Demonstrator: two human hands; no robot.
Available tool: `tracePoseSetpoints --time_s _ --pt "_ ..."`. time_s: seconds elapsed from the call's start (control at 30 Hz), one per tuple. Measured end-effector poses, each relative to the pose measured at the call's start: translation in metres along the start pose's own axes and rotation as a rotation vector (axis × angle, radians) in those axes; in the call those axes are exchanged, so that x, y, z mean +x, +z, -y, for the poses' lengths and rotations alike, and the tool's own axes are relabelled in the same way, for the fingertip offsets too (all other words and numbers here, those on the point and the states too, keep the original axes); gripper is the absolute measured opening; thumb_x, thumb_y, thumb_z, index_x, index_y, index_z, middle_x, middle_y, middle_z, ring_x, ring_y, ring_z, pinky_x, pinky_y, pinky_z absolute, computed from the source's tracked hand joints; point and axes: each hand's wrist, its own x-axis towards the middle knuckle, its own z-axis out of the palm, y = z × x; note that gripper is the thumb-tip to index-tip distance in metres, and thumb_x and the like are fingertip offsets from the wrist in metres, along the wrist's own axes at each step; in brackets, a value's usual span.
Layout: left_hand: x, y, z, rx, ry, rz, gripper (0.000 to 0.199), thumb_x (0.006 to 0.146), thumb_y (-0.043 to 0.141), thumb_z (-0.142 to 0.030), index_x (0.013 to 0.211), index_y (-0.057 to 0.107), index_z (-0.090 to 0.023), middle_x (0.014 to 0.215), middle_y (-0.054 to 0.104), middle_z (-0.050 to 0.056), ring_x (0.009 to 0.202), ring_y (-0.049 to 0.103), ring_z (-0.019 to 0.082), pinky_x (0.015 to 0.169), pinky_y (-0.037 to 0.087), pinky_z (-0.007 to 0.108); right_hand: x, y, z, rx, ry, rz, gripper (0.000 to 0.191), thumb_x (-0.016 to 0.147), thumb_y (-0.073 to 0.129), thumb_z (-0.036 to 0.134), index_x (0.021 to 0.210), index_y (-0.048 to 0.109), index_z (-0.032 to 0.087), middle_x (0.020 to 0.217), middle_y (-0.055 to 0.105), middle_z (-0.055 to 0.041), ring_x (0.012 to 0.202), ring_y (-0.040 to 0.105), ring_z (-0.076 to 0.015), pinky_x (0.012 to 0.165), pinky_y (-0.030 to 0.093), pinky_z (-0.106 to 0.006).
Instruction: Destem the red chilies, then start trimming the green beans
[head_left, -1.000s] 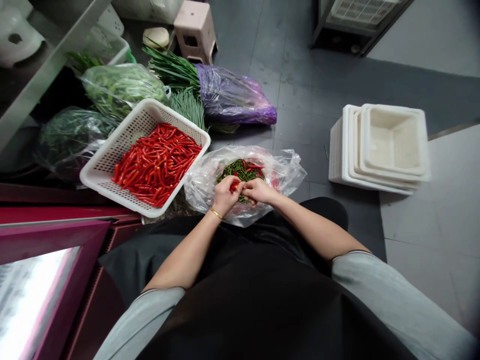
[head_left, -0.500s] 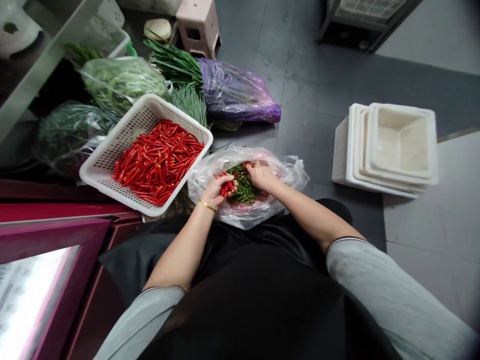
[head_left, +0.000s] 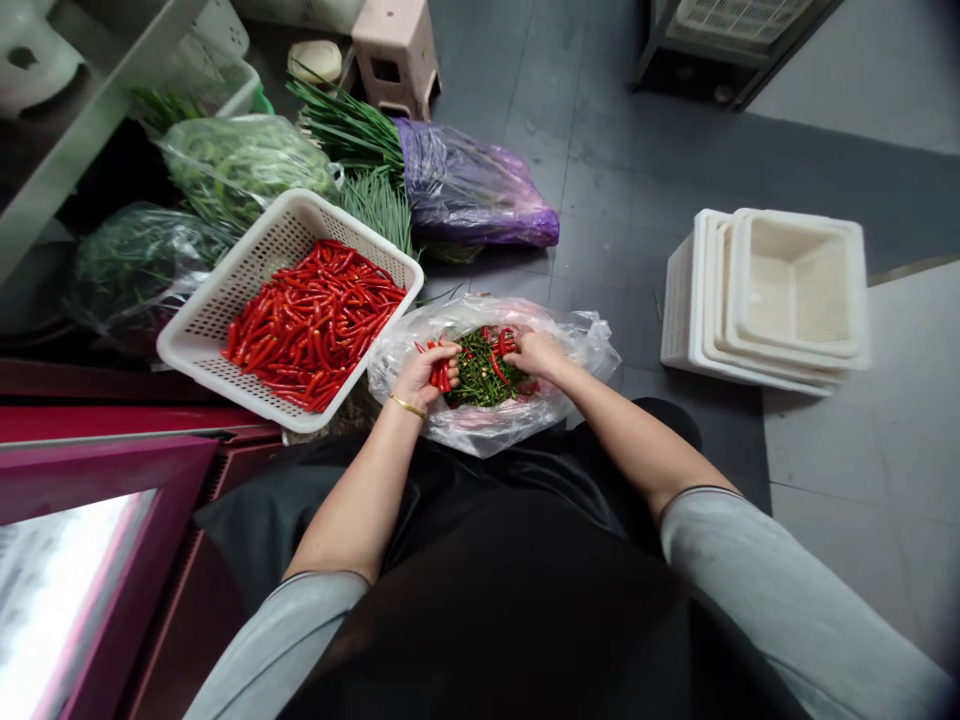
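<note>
My left hand (head_left: pixel 421 380) is closed round a small bunch of red chili peppers (head_left: pixel 441 376) at the left side of a clear plastic bag (head_left: pixel 487 432). Inside the bag lies a heap of green chili stems (head_left: pixel 480 380) with some red chilies among them. Over the right part of this heap, my right hand (head_left: pixel 540 355) has its fingers curled in on red chilies (head_left: pixel 504 345); its fingertips are partly hidden. Left of the bag, a white perforated basket (head_left: pixel 225 285) holds a large pile of stemless-looking red chilies (head_left: pixel 319 325).
Chives in purple wrapping (head_left: pixel 480 185) and bagged greens (head_left: pixel 244 165) lie beyond the basket. A pink stool (head_left: pixel 397 50) is at the back. Nested white baskets (head_left: pixel 799 290) stand on the floor at right. A red-framed cabinet (head_left: pixel 97 540) is at lower left.
My left hand has shifted slightly left with its chilies. My right hand has drawn a little to the right, with more red chilies showing at its fingers.
</note>
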Motion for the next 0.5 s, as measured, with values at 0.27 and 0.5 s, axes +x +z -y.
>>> tracePoseSetpoints --time_s 0.27,0.5 --pt "0.003 0.035 0.018 0.307 0.082 -0.201 0.040 0.057 0.083 -0.030 0.086 0.061 -0.013 0.049 0.053 -0.005 0.037 0.049 0.008 0.037 0.042 0.019 -0.019 0.008 0.018 -0.014 -0.078 -0.067 0.037 0.092 0.047 0.040 0.101 0.068 0.011 0.102 0.069 -0.0153 0.092 0.065 -0.0229 0.077 0.045 -0.027" --pt "-0.004 0.031 0.028 0.286 -0.035 -0.045 0.028 0.069 0.075 -0.036 0.064 0.058 -0.014 0.042 0.051 -0.002 0.033 0.045 0.008 0.033 0.035 0.019 -0.067 0.008 0.034 0.052 -0.602 -0.006 0.036 0.097 0.041 0.037 0.089 0.066 0.012 0.087 0.068 -0.0105 0.076 0.061 -0.0161 0.069 0.041 -0.025"
